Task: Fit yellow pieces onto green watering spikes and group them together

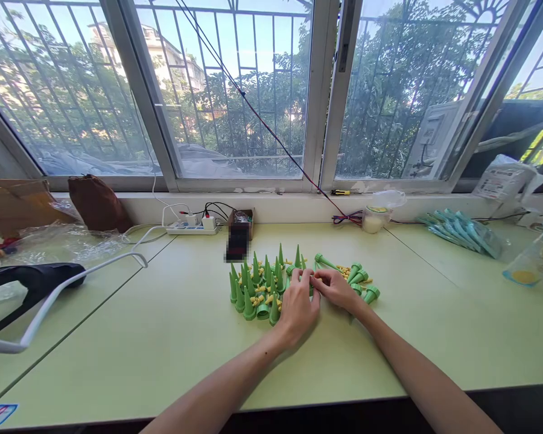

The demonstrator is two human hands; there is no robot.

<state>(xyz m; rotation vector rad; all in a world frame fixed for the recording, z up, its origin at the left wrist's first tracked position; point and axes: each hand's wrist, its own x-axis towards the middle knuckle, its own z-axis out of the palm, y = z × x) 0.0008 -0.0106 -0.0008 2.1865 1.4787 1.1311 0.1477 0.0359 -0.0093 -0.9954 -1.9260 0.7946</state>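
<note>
My left hand (299, 306) and my right hand (337, 288) meet over the table, fingertips close together. A bit of green plastic shows between them; my left hand appears closed around a green cone-shaped spike, mostly hidden by the fingers. My right thumb and finger are pinched at the same spot, and what they grip is too small to make out. Left of the hands, several green spikes (248, 304) stand point up, with small yellow valve-like pieces (257, 299) among them. To the right, more green spikes (358, 276) lie loose beside other yellow pieces (344, 271).
Behind the spikes are a small box (244, 220) with a pixelated dark object and a power strip (192, 228). A white tube frame (85, 268) and black object (36, 283) lie left. A jar (374, 220) and blue-green packets (464, 232) are at the right back.
</note>
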